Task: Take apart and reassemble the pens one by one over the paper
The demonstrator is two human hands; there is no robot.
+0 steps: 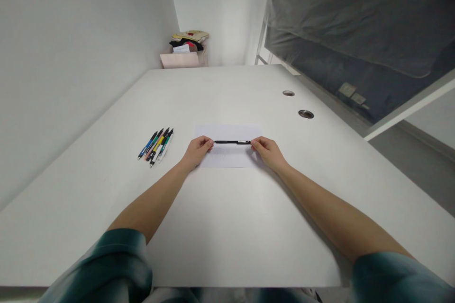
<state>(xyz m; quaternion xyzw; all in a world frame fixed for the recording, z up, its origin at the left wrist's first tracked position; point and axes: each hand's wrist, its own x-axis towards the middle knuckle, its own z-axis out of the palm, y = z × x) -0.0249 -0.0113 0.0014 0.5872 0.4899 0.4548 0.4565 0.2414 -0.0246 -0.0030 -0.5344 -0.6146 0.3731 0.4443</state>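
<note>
A black pen [231,142] lies level between my two hands, above a white sheet of paper [227,158]. My left hand [198,151] pinches the pen's left end between thumb and fingers. At the other end, which carries the shiny clip, my right hand [268,152] holds it in the same kind of pinch. Both hands are closed and hover at the sheet's left and right sides. To the left of my left hand lies a loose group of pens [156,147] in blue, green, yellow, pink, black and white, roughly side by side and slanted.
The long white table [227,227] runs along a wall on the left. Two round metal grommets [306,114] are set near its right edge. A pale box [180,60] with cloth items stands beyond the far end. A dark grey sheet [355,23] covers a white-framed structure on the right.
</note>
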